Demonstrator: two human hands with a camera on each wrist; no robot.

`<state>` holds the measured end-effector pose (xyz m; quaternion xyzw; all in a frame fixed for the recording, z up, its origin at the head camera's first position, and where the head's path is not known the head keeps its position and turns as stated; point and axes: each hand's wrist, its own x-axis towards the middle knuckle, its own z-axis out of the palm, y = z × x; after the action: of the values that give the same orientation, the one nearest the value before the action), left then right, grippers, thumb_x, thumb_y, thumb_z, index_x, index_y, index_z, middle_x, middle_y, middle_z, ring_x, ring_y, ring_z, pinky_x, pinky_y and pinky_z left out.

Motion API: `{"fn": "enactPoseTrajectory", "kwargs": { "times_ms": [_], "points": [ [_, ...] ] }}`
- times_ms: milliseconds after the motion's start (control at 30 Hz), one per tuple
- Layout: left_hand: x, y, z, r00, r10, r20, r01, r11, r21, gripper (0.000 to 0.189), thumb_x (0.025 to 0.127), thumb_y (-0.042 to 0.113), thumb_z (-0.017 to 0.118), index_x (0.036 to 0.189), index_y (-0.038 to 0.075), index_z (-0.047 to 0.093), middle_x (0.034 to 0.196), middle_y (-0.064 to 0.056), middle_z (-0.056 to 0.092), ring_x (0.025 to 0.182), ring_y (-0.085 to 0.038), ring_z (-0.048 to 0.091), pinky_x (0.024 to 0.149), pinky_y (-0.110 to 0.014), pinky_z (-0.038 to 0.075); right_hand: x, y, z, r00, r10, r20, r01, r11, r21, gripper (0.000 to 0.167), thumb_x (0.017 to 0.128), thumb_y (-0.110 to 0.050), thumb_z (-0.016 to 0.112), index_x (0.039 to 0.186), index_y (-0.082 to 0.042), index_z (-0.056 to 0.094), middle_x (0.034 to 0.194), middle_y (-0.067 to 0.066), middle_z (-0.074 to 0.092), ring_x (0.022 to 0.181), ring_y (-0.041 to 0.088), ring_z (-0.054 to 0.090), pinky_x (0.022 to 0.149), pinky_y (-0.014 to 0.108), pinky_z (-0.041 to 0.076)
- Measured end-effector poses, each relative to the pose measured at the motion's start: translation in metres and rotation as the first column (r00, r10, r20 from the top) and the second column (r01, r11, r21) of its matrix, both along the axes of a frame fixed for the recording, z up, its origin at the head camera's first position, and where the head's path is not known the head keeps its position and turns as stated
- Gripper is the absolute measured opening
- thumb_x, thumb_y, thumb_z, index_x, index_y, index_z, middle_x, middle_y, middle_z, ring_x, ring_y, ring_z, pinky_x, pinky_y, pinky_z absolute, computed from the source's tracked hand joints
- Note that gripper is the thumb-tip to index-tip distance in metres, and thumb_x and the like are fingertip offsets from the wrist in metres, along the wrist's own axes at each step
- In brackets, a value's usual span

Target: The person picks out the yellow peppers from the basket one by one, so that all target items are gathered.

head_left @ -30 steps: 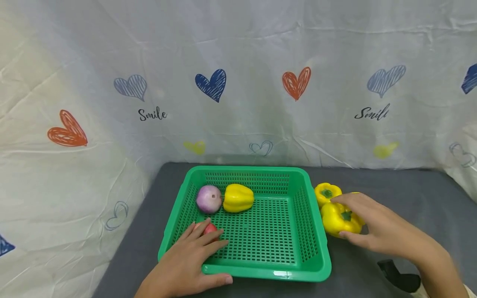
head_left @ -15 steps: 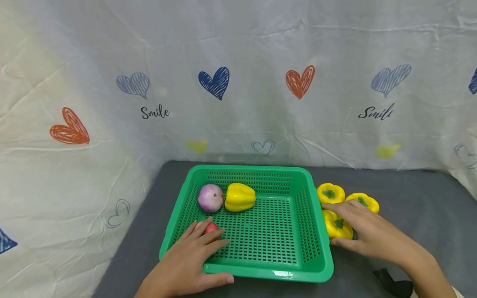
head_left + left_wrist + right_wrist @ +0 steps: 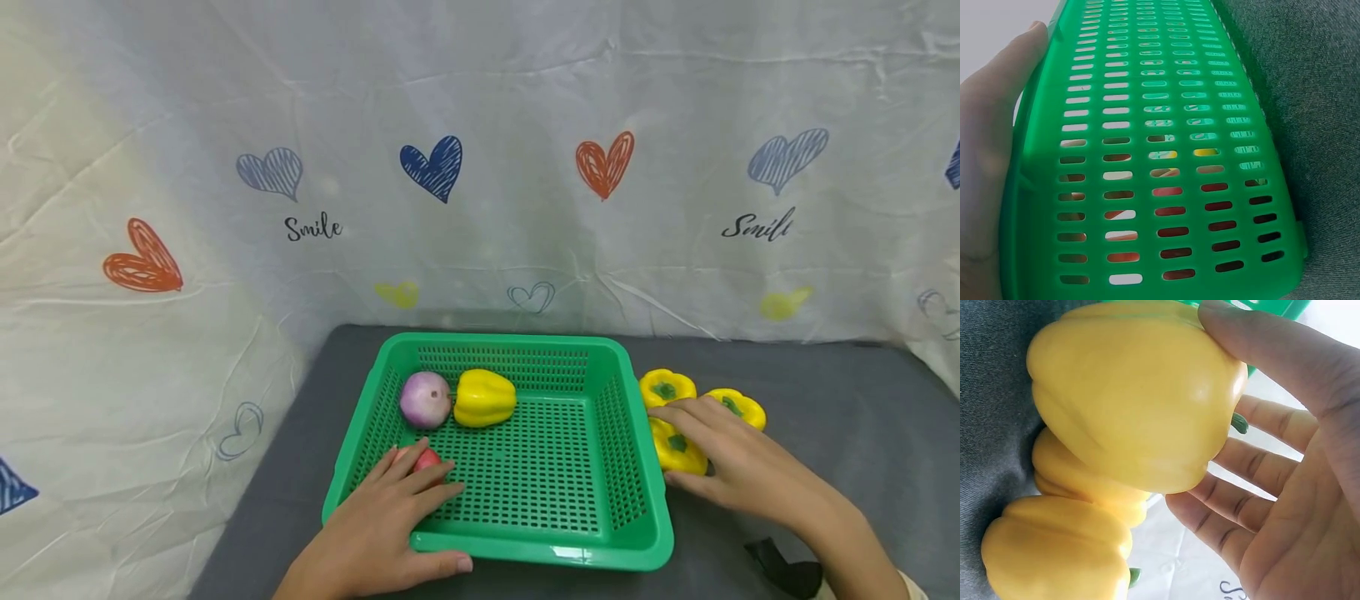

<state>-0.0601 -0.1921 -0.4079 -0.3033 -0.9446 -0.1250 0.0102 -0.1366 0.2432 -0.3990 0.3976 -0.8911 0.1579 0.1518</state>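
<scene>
Inside the green plastic basket (image 3: 577,554), my left hand (image 3: 382,525) rests with fingers spread over a red round thing (image 3: 426,460), mostly covered, kind unclear. Its thumb lies outside the front rim, along the basket wall (image 3: 1041,156) in the left wrist view. Just right of the basket, my right hand (image 3: 738,454) holds a yellow bell pepper (image 3: 677,450) between thumb and fingers. In the right wrist view the thumb touches this pepper (image 3: 1135,394) and the fingers reach round its stem side. The pepper seems to stand on the cloth, stem up.
A purple onion (image 3: 425,400) and a yellow bell pepper lying on its side (image 3: 485,398) are at the basket's back left. Two more yellow peppers, one behind (image 3: 666,387) and one to the right (image 3: 738,407), stand close by. A black strap-like thing (image 3: 783,568) lies near the right wrist.
My right hand has moved slightly left and down with the yellow bell pepper, which now sits lower beside the basket. The pepper on the right has come into fuller view. The left hand stays put.
</scene>
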Motion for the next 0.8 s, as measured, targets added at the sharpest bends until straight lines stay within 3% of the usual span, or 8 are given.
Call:
{"fn": "enactPoseTrajectory", "kwargs": {
  "times_ms": [200, 600, 800],
  "points": [
    [-0.0007, 0.0008, 0.0024, 1.000, 0.000, 0.011, 0.000, 1.000, 0.000, 0.072, 0.089, 0.078, 0.049, 0.134, 0.024, 0.066, 0.145, 0.001, 0.055, 0.144, -0.037, 0.032, 0.113, -0.061, 0.026, -0.0029, 0.0004, -0.0019, 1.000, -0.017, 0.015, 0.017, 1.000, 0.015, 0.072, 0.070, -0.025, 0.093, 0.133, -0.013, 0.061, 0.126, -0.006, 0.060, 0.112, 0.016, 0.053, 0.088, 0.036, 0.049],
    [-0.0015, 0.0012, 0.0045, 1.000, -0.002, 0.004, 0.002, 1.000, 0.001, 0.072, 0.088, 0.078, 0.049, 0.133, 0.024, 0.067, 0.144, 0.001, 0.055, 0.144, -0.037, 0.033, 0.113, -0.060, 0.026, -0.0044, 0.0017, -0.0026, 0.998, -0.030, 0.050, 0.030, 1.000, -0.005, 0.076, 0.070, -0.036, 0.093, 0.135, -0.013, 0.060, 0.129, -0.006, 0.057, 0.115, 0.015, 0.051, 0.087, 0.040, 0.051],
    [-0.0012, 0.0011, 0.0051, 1.000, -0.003, 0.018, 0.003, 1.000, -0.009, 0.073, 0.089, 0.078, 0.048, 0.134, 0.024, 0.066, 0.145, 0.001, 0.055, 0.144, -0.037, 0.032, 0.113, -0.061, 0.026, -0.0017, 0.0031, 0.0042, 0.997, -0.013, 0.076, 0.015, 1.000, -0.024, 0.077, 0.072, -0.046, 0.090, 0.137, -0.018, 0.059, 0.130, -0.010, 0.056, 0.115, 0.010, 0.048, 0.094, 0.019, 0.040]
  ]
}}
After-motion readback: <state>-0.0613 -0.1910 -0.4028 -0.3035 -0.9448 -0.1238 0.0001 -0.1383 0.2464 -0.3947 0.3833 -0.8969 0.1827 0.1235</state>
